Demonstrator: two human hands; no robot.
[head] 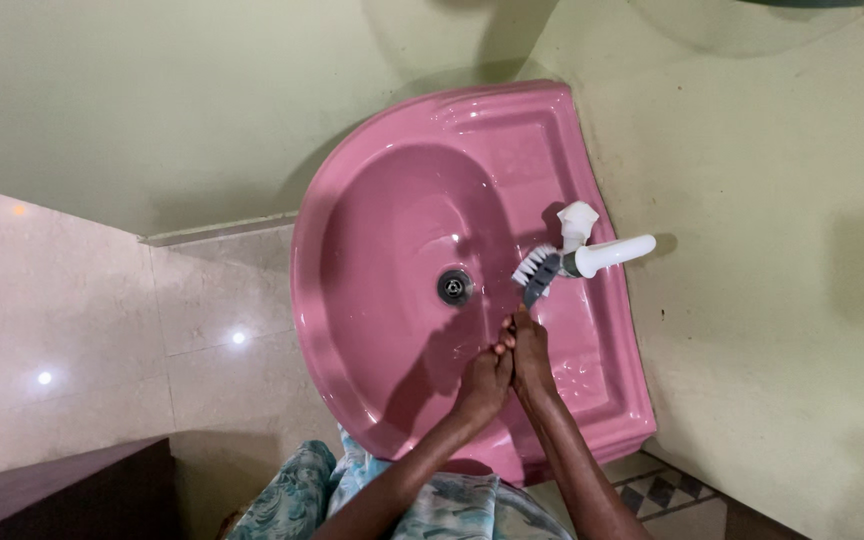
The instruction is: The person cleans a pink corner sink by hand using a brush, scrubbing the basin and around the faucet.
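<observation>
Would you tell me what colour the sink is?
The sink is pink, seen clearly in the head view.

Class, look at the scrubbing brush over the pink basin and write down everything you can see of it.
The brush has a dark grey head and handle, plastic by its look, with a fan of white bristles pointing towards the drain side. It lies tilted over the inner slope of the pink basin, its head right beside the white tap. The handle runs down into both hands: the right hand grips it and the left hand presses against the right. Whether the bristles touch the tap cannot be told.
</observation>
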